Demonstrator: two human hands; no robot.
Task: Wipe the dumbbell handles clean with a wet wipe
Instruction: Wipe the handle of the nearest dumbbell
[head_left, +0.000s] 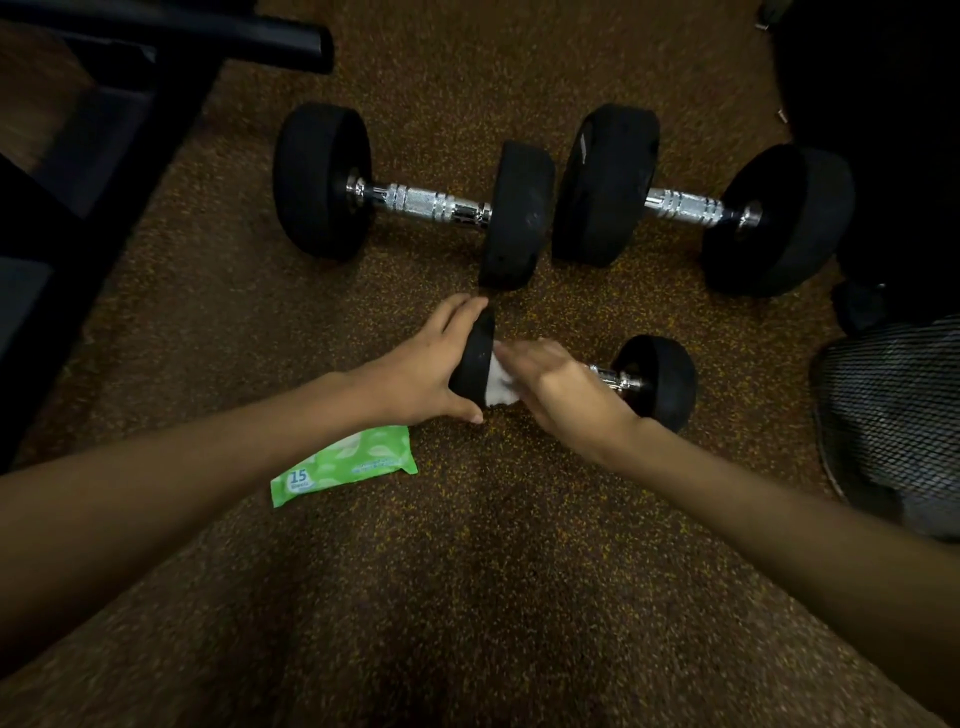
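wipe (500, 384) under right hand (566, 387), dumbbell (657, 379) handle

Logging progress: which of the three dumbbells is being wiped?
The small dumbbell nearest the person: left hand braces one end, right hand presses the wet wipe on its handle.

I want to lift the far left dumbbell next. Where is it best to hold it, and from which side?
Probably the far left dumbbell by its chrome handle, from above, fingers wrapping around. It lies flat on the floor, handle raised and exposed; the wide black ends are harder to hold.
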